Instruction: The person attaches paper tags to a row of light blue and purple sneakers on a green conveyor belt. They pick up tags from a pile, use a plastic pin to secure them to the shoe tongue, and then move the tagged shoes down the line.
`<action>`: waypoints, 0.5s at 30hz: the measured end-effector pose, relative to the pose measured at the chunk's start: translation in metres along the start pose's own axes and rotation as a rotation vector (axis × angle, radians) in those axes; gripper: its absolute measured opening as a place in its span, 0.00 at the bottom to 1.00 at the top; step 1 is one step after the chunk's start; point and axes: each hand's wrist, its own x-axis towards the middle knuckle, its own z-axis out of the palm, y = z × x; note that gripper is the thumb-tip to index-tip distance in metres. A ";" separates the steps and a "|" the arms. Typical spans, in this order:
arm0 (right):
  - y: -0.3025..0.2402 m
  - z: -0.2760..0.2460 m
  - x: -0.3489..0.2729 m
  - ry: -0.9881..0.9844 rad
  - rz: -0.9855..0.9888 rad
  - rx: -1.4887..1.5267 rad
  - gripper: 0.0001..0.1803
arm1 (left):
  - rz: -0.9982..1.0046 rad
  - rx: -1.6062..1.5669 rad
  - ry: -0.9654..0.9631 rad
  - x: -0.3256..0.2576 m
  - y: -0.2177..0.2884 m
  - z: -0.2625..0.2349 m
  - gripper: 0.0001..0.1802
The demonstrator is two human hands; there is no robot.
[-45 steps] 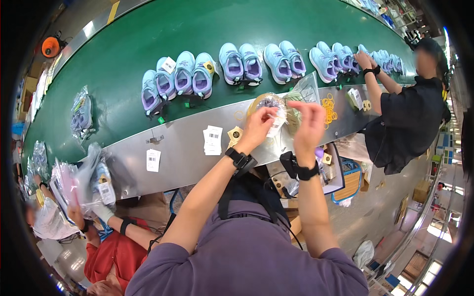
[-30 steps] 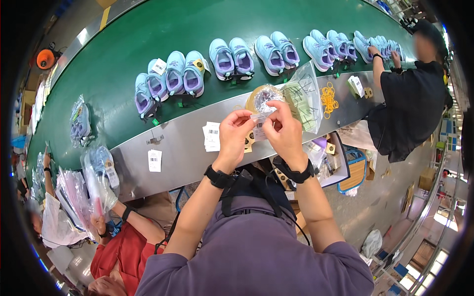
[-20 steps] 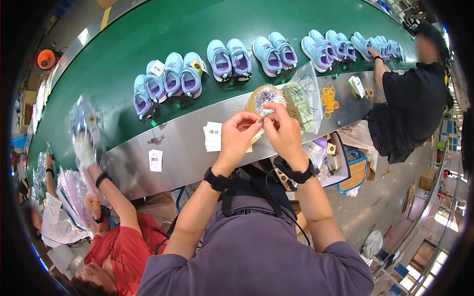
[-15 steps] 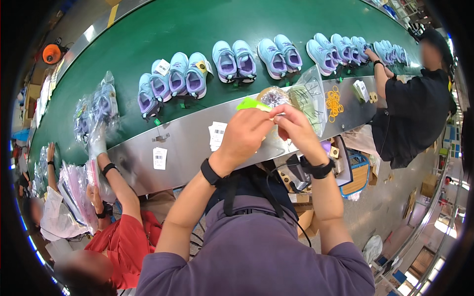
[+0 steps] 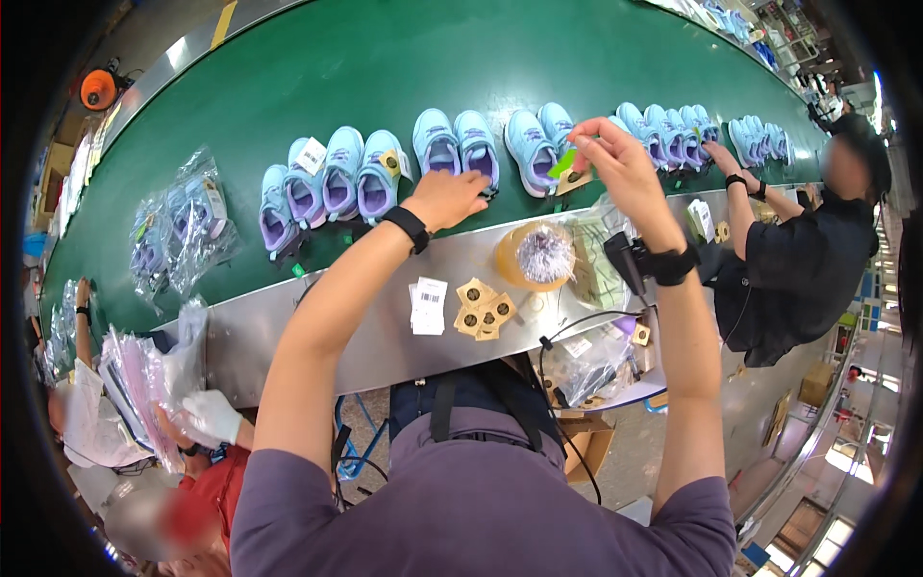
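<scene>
My left hand (image 5: 447,199) rests over the heels of a pair of light blue sneakers (image 5: 436,135) with purple linings, its fingers apart. My right hand (image 5: 615,163) is raised to the right of it, thumb and fingertips pinched. From that pinch hang a bright green tag (image 5: 561,164) and a brown card tag (image 5: 574,181), in front of another sneaker pair (image 5: 528,142). How the tags are joined is too small to see. On the metal ledge below my hands lie white barcode labels (image 5: 428,306) and brown card tags (image 5: 483,310).
More sneakers (image 5: 343,163) stand along the green belt (image 5: 288,77). A roll with silvery strands (image 5: 545,255) and a bag of green tags (image 5: 601,260) sit on the metal ledge (image 5: 375,351). Bagged shoes (image 5: 187,221) lie left. Co-workers stand at left and right (image 5: 812,240).
My hands have parted: the left went forward onto the sneakers, the right rose right with the green tag. Brown tags on the ledge now show. The left co-worker's gloved hand has drawn back.
</scene>
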 end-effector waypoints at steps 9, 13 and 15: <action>0.097 0.023 0.089 -0.596 0.330 -0.409 0.18 | 0.121 -0.004 0.203 0.006 -0.034 0.028 0.10; 0.139 0.057 0.125 -0.477 0.336 -0.478 0.16 | 0.138 -0.258 0.698 0.052 -0.068 0.019 0.08; 0.151 0.074 0.137 -0.297 0.316 -0.507 0.12 | 0.011 -0.467 0.410 0.077 -0.091 0.019 0.05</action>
